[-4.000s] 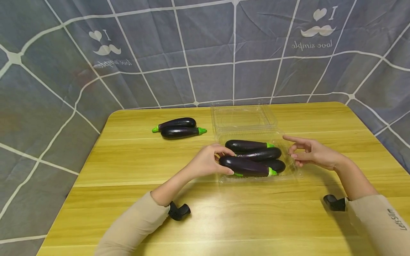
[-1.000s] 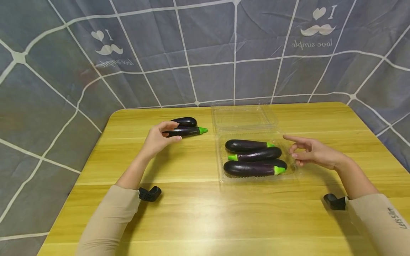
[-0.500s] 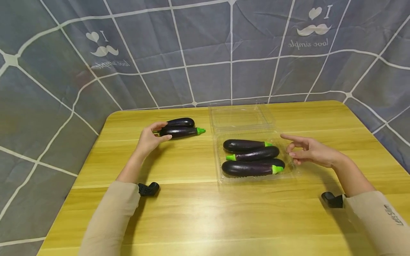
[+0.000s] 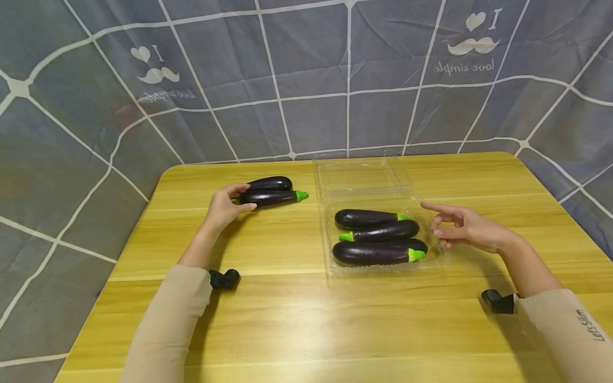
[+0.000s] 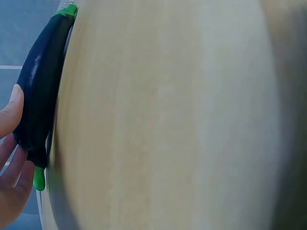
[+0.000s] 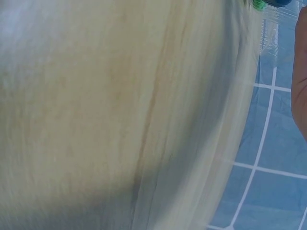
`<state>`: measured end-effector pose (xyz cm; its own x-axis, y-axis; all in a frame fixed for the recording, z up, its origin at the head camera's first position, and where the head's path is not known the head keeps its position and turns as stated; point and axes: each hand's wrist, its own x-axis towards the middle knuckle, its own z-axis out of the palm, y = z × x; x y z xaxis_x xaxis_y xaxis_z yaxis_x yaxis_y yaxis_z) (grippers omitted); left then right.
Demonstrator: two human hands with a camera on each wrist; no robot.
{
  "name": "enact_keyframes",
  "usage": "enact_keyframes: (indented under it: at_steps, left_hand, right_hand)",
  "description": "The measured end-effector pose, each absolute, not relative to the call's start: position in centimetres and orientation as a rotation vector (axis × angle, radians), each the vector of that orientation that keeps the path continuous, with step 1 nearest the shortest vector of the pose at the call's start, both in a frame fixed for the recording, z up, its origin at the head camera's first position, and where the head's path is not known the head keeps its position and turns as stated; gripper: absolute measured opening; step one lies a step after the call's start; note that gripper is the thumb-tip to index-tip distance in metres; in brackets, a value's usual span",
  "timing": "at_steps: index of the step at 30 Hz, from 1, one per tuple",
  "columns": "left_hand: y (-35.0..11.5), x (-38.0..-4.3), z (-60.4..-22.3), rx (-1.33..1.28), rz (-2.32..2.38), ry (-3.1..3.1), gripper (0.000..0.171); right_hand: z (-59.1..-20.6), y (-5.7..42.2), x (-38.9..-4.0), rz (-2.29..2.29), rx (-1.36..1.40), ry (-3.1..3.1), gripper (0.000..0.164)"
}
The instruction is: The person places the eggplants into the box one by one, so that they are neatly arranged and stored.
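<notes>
Wooden tabletop (image 4: 287, 324); only head view shows the whole container (image 4: 366, 201); left grip (image 4: 224, 205) holds eggplant (image 4: 272, 198), right grip (image 4: 465, 229) unclear.

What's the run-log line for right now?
left hand: grips nearer loose eggplant | right hand: near clear container, holding nothing | lid: open | inside: four eggplants

Over I go: the left hand (image 4: 222, 207) has left the hinged clear plastic box (image 4: 356, 178), swung above the loose pair a second ago, and now curls round the blunt end of the near glossy dark-purple eggplant (image 4: 270, 198). In the box, the frontmost long dark-purple eggplant (image 4: 366, 254), earlier in my grip, now lies released, slightly farther right and less slanted. The middle eggplant's bright green stem (image 4: 346, 236) has come into full view, while the far loose eggplant's (image 4: 274, 183) stem has vanished behind the hand.
</notes>
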<state>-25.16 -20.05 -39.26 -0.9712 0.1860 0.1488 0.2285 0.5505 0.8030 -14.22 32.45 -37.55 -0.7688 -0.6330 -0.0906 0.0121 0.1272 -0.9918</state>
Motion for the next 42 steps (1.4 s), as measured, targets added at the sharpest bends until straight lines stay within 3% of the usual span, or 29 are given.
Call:
enact_keyframes:
  at_steps: [11,42]
  left_hand:
    - [-19.8,-25.0,-39.2,-0.373,-1.218,-2.831,0.053]
    - [-20.6,-24.2,-39.4,-0.307,-1.472,-2.876,0.051]
  right_hand:
    - [-37.3,32.3,-14.0,-1.697,-0.586,1.901,0.066]
    - [-37.4,32.5,-14.2,-1.707,-0.619,1.870,0.065]
